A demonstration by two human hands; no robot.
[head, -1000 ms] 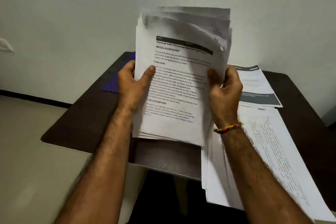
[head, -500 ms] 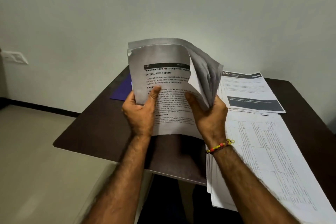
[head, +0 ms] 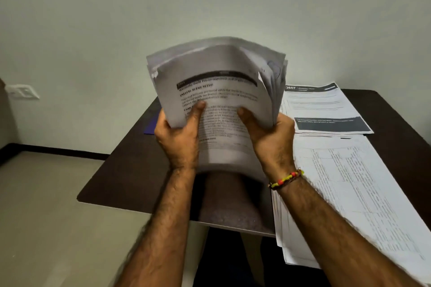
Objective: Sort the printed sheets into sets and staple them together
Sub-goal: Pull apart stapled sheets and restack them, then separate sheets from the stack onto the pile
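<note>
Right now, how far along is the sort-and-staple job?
Early. Done: two piles lie on the table, one with a dark-banded top sheet and a table-printed pile nearer the person. In hand: the left hand and right hand hold a thick stack upright, its sheets fanned at the top right. Left: that stack is unsorted; no stapler is in view, and no staples can be made out.

The stack of printed sheets [head: 217, 100] is white w/ black words & a black bar near the top. The counter [head: 130, 170] is dark brown. A sheet by the wall [head: 324, 109] is white w/ dark grey bands. The table sheet [head: 354, 184] has thin grey grid lines. The bracelet [head: 286, 179] has red, yellow & dark beads. The folder [head: 150, 129] is blue.
</note>
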